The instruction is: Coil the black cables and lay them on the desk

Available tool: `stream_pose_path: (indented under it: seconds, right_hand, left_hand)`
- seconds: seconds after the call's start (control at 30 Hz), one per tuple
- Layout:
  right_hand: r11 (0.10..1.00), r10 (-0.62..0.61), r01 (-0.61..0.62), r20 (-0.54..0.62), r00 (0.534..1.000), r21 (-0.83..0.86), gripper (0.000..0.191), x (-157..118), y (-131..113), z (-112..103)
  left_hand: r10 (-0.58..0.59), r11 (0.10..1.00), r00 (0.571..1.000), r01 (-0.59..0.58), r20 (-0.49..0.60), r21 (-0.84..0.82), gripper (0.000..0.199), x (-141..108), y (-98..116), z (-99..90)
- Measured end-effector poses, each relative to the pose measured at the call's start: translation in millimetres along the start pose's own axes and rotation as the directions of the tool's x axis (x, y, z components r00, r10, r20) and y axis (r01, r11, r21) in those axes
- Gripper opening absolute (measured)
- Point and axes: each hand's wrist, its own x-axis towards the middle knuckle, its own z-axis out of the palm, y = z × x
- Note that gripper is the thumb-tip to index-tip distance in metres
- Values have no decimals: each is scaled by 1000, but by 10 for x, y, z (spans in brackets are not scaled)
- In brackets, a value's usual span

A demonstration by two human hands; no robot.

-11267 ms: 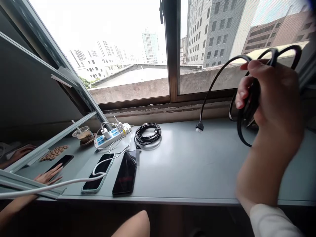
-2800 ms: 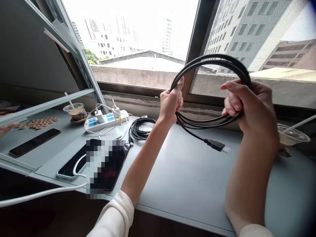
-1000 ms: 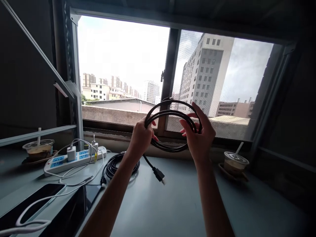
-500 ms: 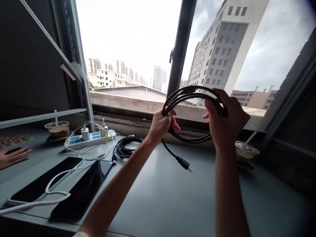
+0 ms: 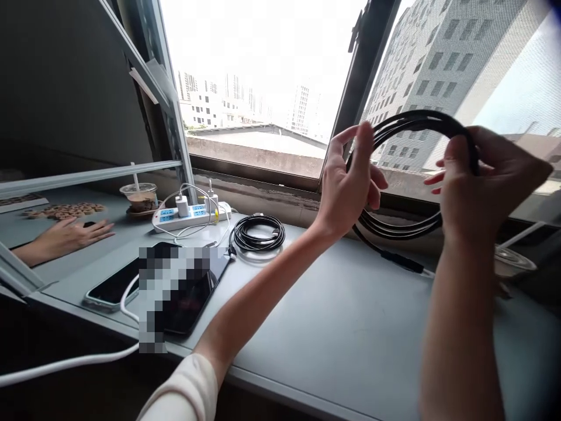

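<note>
While one coil lies on the table, another is held up in two hands

Where it hangs in front of the window, the black cable is gathered into several loops, above the table. The right hand pinches their right side between thumb and fingers. The left hand is at their left side, thumb up and fingers part-curled; whether it grips or only steadies them, I cannot tell.

Winding looks mostly done, I judge: one short end with its plug hangs loose below, seemingly not yet taken in, and only the hands appear to keep the loops together. Further left, a second coil already lies wound, near the power strip and a dark phone. Another person's hand is at far left, well apart.
</note>
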Motion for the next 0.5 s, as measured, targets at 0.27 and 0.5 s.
stream_pose_path:
  seconds: [0.27, 0.5]
  right_hand:
    - [986, -158, 157, 24, 987, 57, 26, -29, 40, 138]
    - [982, -177, 176, 2, 984, 73, 22, -2, -120, -20]
  left_hand:
    - [-40, 999, 999, 40, 24, -5, 36, 156, 68, -158]
    - [-103, 993, 990, 97, 91, 69, 36, 159, 94, -156]
